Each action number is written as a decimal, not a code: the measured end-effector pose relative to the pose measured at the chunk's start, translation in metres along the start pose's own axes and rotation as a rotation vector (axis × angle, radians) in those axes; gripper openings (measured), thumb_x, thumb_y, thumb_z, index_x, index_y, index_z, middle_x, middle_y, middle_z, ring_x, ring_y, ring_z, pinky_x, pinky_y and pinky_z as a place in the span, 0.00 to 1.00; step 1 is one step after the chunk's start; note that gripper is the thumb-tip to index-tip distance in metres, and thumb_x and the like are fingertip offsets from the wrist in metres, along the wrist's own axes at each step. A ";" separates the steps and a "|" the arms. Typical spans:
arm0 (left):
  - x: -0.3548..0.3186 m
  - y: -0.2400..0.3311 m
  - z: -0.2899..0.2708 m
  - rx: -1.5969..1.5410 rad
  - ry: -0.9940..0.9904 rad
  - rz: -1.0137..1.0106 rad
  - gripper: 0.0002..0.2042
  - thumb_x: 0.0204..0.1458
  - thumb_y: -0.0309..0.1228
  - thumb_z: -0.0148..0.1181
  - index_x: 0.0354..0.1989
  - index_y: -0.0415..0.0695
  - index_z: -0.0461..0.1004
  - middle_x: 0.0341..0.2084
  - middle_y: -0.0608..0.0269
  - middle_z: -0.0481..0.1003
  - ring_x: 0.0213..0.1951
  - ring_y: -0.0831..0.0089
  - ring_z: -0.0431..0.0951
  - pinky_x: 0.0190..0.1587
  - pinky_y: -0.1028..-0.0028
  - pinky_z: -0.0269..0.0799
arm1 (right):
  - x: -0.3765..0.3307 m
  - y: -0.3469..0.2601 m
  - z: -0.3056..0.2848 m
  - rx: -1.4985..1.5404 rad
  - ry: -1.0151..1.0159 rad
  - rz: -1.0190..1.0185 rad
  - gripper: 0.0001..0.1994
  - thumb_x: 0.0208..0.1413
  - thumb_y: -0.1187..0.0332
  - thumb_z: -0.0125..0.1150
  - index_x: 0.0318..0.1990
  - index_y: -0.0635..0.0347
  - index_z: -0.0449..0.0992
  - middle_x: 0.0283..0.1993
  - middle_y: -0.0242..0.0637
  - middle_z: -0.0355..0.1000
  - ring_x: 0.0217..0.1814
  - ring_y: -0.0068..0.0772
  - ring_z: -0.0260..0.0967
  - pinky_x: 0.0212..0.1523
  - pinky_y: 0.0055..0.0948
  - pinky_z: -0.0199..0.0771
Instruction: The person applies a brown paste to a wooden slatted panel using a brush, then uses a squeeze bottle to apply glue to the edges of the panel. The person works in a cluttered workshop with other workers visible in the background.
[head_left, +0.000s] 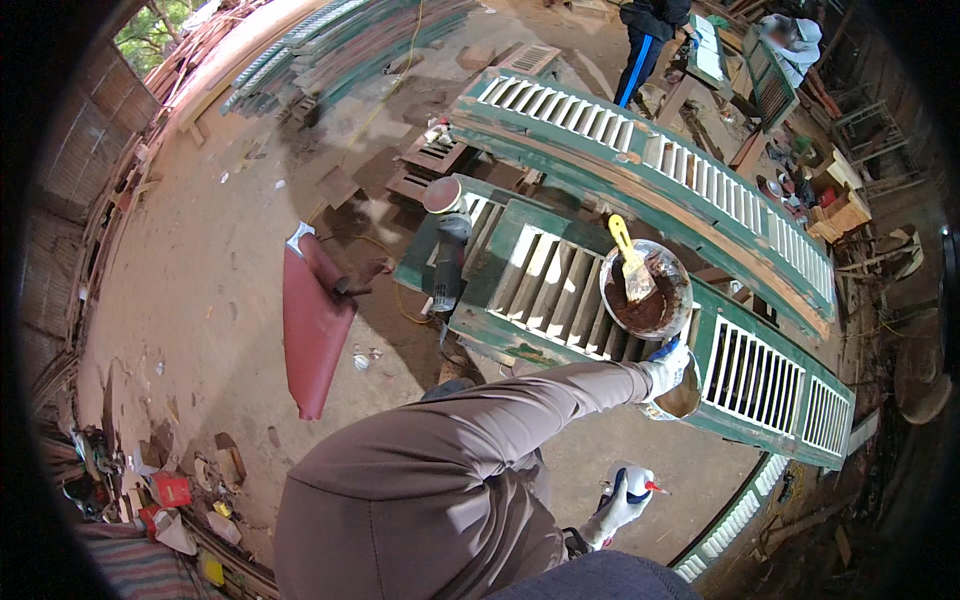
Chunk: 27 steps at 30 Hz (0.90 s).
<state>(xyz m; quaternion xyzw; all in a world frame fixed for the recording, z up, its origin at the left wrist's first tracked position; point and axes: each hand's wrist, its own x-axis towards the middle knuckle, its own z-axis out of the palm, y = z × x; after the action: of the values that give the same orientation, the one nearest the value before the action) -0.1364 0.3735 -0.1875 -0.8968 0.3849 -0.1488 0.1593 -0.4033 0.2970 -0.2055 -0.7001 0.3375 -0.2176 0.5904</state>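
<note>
My left hand (664, 368), in a white and blue glove, reaches across to the shutter's near edge. Its fingers are closed at the rim of a round container (682, 396) with a tan inside, partly hidden by the hand. Just beyond it, a metal bowl (612, 290) of dark brown paste rests on a green louvred shutter (520, 215). A broad scraper with a yellow handle (622, 236) stands in the paste. Lower down, my right hand (626, 497), gloved alike, is closed around a slim tool whose red end (655, 488) sticks out; its kind is unclear.
An angle grinder (450, 250) with a round disc lies on the shutter's left end. Behind runs another long green shutter (640, 150). A dark red sheet (312, 340) lies on the dirt floor. Two people (650, 45) (790, 50) are farther back, near more shutters.
</note>
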 end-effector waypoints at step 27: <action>-0.364 -0.162 0.055 -0.189 0.123 -0.716 0.09 0.52 0.38 0.63 0.41 0.53 0.81 0.45 0.72 0.81 0.50 0.70 0.77 0.54 0.58 0.67 | -0.035 -0.031 0.085 -0.057 -0.340 0.075 0.25 0.52 0.75 0.71 0.58 0.67 0.71 0.53 0.40 0.73 0.53 0.32 0.72 0.57 0.32 0.73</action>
<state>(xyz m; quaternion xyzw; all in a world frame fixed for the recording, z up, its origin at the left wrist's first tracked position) -0.2508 0.7573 -0.2250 -0.9748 0.0679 -0.2125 -0.0097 -0.3606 0.3832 -0.1893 -0.7302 0.2646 -0.0642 0.6266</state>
